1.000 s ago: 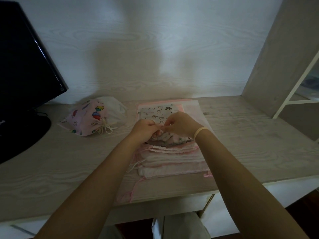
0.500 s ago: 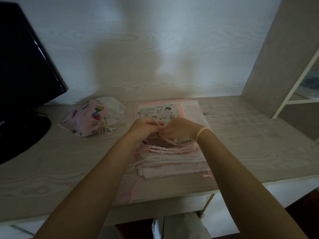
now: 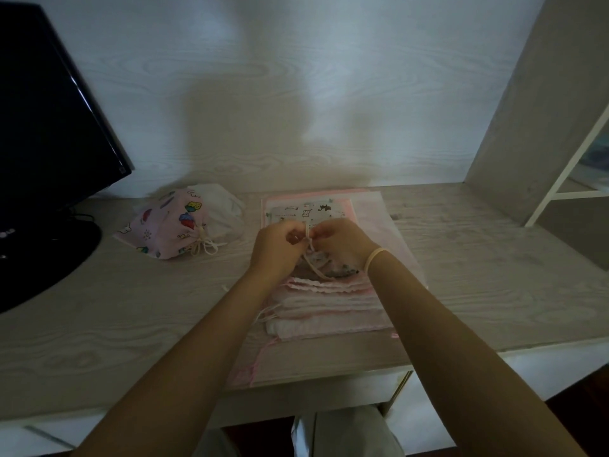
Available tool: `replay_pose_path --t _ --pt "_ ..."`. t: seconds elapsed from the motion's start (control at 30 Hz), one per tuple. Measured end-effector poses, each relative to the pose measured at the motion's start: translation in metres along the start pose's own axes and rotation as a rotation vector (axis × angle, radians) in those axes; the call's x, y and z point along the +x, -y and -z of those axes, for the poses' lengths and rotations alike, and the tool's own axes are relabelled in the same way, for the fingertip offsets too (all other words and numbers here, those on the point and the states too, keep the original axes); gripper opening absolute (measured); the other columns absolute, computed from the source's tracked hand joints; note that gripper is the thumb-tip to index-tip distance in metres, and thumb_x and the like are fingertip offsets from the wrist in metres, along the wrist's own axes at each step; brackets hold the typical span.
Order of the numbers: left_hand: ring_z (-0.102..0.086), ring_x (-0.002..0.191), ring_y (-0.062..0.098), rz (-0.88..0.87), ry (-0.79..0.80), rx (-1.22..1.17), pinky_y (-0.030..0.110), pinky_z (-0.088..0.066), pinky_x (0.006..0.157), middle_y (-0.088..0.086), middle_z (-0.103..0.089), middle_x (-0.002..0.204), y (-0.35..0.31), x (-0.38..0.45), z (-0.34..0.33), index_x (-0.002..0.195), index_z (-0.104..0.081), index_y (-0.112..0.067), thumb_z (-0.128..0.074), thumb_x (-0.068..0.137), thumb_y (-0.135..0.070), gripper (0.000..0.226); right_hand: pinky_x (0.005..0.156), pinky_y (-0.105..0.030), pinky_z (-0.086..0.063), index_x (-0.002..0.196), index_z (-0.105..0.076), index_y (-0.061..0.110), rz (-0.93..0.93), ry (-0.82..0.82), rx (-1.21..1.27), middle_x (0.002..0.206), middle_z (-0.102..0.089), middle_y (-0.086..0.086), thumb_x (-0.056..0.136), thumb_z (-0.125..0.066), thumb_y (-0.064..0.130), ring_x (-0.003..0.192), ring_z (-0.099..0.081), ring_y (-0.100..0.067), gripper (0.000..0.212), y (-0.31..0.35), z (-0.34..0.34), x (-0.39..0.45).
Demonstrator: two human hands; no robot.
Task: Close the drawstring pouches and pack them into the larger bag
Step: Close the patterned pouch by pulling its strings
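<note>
Both hands meet over the top pouch (image 3: 324, 263), a small printed one lying on a stack of pale pink pouches (image 3: 329, 308) at the middle of the bench (image 3: 494, 275). Left hand (image 3: 276, 247) and right hand (image 3: 342, 244) are close together, fingertips pinched on the pouch's cord (image 3: 308, 240), which rises between them; a loop of it trails toward the person. Knot not readable. The pouch sits directly under the hands, its gathered mouth toward the near side. A larger printed bag (image 3: 171, 229), cord already tied, lies well to the left, nearer the left hand, beside the monitor (image 3: 49, 127). Judged: tying is under way; packing means carrying the pouch leftward.
</note>
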State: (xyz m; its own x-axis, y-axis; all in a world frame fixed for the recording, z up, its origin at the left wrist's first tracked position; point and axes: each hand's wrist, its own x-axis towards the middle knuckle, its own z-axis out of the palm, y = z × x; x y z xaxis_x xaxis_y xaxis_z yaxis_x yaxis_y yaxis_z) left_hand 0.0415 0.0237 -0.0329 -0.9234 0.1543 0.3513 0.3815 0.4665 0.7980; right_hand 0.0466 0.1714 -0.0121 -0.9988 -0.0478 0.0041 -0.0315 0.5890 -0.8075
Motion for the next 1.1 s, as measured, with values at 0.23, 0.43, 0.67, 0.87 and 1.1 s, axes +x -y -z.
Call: replay_pose_path --t 0.23,0.43,0.67,0.87,1.1 --pt "-0.065 0.075 0.019 0.07 -0.075 -0.081 0.034 -0.054 0.069 0.0 -0.068 0.079 0.009 0.002 -0.005 0.079 -0.071 -0.023 -0.077 0.077 -0.006 0.018 0.095 -0.039 -0.051 0.104 -0.074 0.017 -0.049 0.1 0.201 0.1 -0.073 -0.004 0.086 -0.065 0.008 0.098 -0.067 -0.022 0.021 -0.013 -0.001 -0.001" --pt "-0.065 0.066 0.011 0.238 0.039 -0.297 0.025 -0.053 0.058 0.0 -0.071 0.084 -0.001 -0.002 0.003 0.091 -0.074 -0.02 -0.071 0.083 -0.012 0.011 0.086 -0.036 -0.053 0.087 -0.069 0.017 -0.016 0.029 0.113 0.092 -0.071 -0.003 0.087 -0.068 0.017 0.089 -0.065 -0.02 0.001 -0.01 0.003 -0.003" --pt "-0.07 0.079 0.018 0.274 0.023 -0.28 0.032 -0.06 0.063 0.005 -0.073 0.091 -0.001 -0.001 0.002 0.096 -0.073 -0.009 -0.065 0.093 -0.025 0.018 0.075 -0.038 -0.052 0.076 -0.057 0.015 -0.116 -0.012 0.289 0.081 -0.063 -0.008 0.09 -0.049 0.023 0.079 -0.062 -0.026 0.018 -0.001 0.003 -0.007" --pt "-0.071 0.082 0.02 0.282 0.027 -0.273 0.038 -0.062 0.068 0.004 -0.072 0.091 -0.001 -0.001 -0.001 0.088 -0.072 -0.009 -0.064 0.093 -0.021 0.015 0.061 -0.033 -0.046 0.075 -0.056 0.008 -0.298 -0.069 0.76 0.076 -0.06 -0.01 0.094 -0.058 0.028 0.066 -0.056 -0.023 0.029 -0.007 0.005 -0.006" --pt "-0.073 0.077 0.024 0.332 0.0 -0.29 0.048 -0.061 0.074 0.005 -0.072 0.087 0.004 -0.002 0.001 0.078 -0.07 -0.013 -0.067 0.088 -0.021 0.013 0.072 -0.031 -0.051 0.074 -0.054 0.007 -0.236 -0.163 1.258 0.062 -0.054 -0.006 0.094 -0.056 0.008 0.066 -0.057 -0.019 0.02 -0.006 0.015 -0.011"
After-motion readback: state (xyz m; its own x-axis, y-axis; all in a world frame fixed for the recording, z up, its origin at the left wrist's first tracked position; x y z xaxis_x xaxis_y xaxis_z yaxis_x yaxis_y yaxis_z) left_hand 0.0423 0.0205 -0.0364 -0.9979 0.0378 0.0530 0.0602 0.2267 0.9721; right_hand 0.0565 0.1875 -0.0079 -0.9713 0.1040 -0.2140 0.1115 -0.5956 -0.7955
